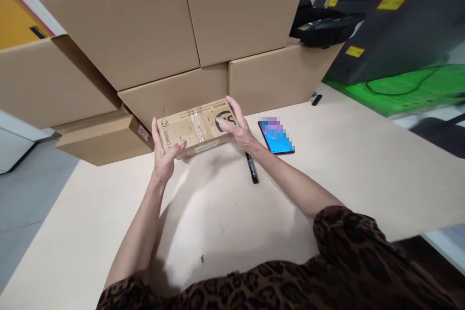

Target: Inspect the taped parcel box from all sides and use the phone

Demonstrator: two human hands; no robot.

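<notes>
Between my two hands is a small brown cardboard box point(189, 131), printed with black lettering and crossed by clear tape. My left hand point(165, 157) grips its left end, the thumb lying on the near edge. At the right end my right hand point(240, 128) clasps the box, with the thumb on the printed top and fingers around the far side. The box is tilted and looks lifted over the table, with a shadow beneath. A black marker pen point(252, 169) lies just below my right wrist. To the right of that hand is a phone point(278, 138) with a lit screen.
Large cardboard boxes point(145, 34) are stacked along the back of the table point(225, 213). A flatter box point(105, 140) stands at the left edge. A small black object point(317, 100) lies at the back right, near a dark machine point(385, 19) on a green surface.
</notes>
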